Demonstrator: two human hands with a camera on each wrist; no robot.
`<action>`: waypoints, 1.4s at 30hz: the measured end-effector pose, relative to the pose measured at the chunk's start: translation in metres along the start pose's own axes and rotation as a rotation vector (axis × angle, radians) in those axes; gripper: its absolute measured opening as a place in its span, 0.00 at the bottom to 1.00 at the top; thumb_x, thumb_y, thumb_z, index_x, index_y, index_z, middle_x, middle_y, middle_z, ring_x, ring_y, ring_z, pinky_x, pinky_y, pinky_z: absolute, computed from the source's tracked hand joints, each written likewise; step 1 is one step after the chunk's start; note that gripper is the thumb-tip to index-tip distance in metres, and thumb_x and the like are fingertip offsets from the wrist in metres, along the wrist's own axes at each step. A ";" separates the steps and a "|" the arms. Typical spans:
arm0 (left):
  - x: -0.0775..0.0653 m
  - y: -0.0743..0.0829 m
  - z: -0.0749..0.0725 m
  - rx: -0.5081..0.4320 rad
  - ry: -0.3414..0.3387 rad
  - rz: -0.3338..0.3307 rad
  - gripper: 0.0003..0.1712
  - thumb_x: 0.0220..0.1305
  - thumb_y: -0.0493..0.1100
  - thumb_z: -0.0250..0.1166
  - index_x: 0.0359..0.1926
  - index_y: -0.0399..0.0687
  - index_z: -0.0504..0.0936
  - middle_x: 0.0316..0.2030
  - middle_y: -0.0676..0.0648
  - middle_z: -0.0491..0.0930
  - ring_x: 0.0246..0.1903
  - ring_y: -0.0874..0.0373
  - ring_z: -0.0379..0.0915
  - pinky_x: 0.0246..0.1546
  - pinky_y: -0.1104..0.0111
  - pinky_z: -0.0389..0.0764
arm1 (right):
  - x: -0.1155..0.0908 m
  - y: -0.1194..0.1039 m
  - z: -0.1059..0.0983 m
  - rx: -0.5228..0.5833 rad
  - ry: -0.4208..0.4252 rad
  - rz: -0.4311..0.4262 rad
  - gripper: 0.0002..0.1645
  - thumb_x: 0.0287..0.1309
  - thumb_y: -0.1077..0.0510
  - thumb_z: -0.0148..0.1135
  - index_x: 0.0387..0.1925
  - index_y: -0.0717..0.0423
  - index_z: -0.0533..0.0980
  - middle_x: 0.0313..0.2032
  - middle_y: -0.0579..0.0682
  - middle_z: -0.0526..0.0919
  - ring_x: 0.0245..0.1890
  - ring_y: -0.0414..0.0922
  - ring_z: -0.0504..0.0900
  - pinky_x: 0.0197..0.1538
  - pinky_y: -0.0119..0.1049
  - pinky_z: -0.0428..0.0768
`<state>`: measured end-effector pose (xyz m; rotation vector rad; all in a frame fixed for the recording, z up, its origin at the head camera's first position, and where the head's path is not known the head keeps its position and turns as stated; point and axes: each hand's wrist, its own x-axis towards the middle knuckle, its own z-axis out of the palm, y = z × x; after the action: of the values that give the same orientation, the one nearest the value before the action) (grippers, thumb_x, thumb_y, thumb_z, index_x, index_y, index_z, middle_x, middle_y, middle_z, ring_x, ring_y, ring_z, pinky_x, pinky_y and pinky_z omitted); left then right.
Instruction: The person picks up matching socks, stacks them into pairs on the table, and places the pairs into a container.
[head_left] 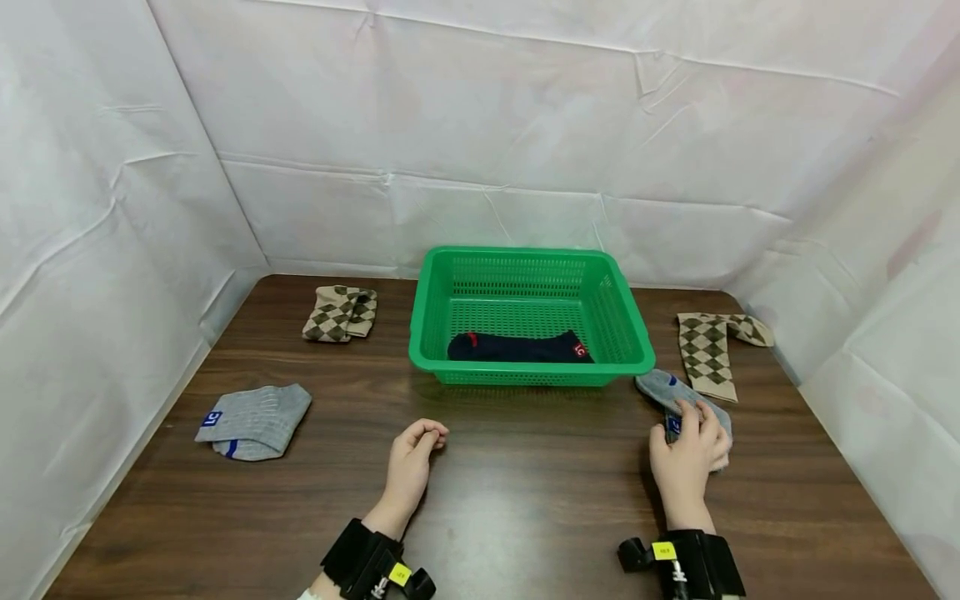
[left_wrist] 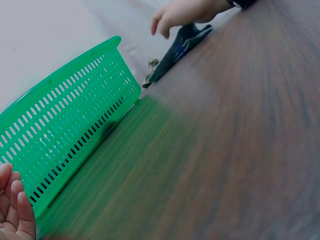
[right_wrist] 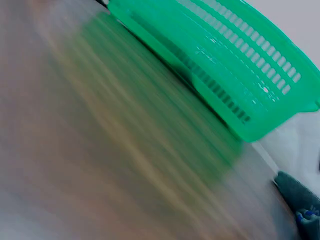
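Observation:
My right hand is over a grey sock on the right of the table, its fingers spread and loosely bent. In the left wrist view, that hand's fingertips hang down apart from the sock. The sock shows blue marks and is partly hidden under the hand. My left hand holds nothing, its fingers loosely curled, in front of the green basket. Inside the basket lies a dark navy sock with red marks.
A folded grey sock lies at the left, with a folded checkered sock behind it. Another checkered sock, bent over at its top, lies right of the basket. White sheeting walls the table at the back and sides.

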<state>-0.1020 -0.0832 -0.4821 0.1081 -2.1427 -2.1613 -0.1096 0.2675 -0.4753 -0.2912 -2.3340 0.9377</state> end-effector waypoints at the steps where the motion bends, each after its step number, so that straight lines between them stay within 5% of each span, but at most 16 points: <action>1: 0.000 0.000 0.000 0.001 0.000 -0.001 0.11 0.67 0.31 0.50 0.37 0.26 0.78 0.37 0.36 0.78 0.34 0.63 0.73 0.39 0.72 0.76 | 0.002 0.002 -0.002 -0.019 -0.026 0.029 0.26 0.55 0.67 0.54 0.58 0.66 0.67 0.64 0.69 0.54 0.62 0.68 0.44 0.55 0.66 0.38; 11: -0.001 0.000 0.001 0.007 0.008 -0.003 0.11 0.67 0.31 0.51 0.36 0.26 0.78 0.36 0.34 0.78 0.33 0.62 0.73 0.38 0.73 0.77 | 0.005 0.007 -0.008 -0.179 -0.217 0.202 0.29 0.65 0.55 0.48 0.65 0.61 0.62 0.71 0.67 0.40 0.66 0.69 0.31 0.54 0.70 0.30; 18: 0.000 0.002 0.001 0.004 -0.006 -0.008 0.11 0.67 0.31 0.51 0.37 0.26 0.78 0.37 0.35 0.78 0.34 0.62 0.73 0.38 0.72 0.77 | 0.003 0.010 -0.009 -0.275 -0.325 0.277 0.28 0.67 0.51 0.45 0.63 0.62 0.63 0.66 0.73 0.49 0.66 0.71 0.36 0.56 0.70 0.31; 25: 0.000 0.000 0.001 0.011 0.006 -0.005 0.11 0.67 0.30 0.50 0.36 0.27 0.78 0.36 0.34 0.78 0.33 0.63 0.73 0.38 0.73 0.77 | 0.002 0.007 -0.009 -0.283 -0.374 0.272 0.30 0.68 0.48 0.44 0.65 0.61 0.60 0.65 0.73 0.49 0.63 0.73 0.42 0.55 0.71 0.37; 42: 0.001 -0.001 0.000 0.009 -0.012 -0.035 0.11 0.67 0.30 0.50 0.36 0.27 0.78 0.37 0.34 0.77 0.34 0.63 0.73 0.39 0.72 0.77 | -0.007 -0.006 -0.003 -0.239 -0.360 0.189 0.16 0.62 0.54 0.52 0.45 0.60 0.76 0.54 0.66 0.65 0.56 0.67 0.57 0.51 0.67 0.48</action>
<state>-0.1028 -0.0828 -0.4833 0.1351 -2.1735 -2.1762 -0.1025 0.2622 -0.4725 -0.4811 -2.7965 0.8544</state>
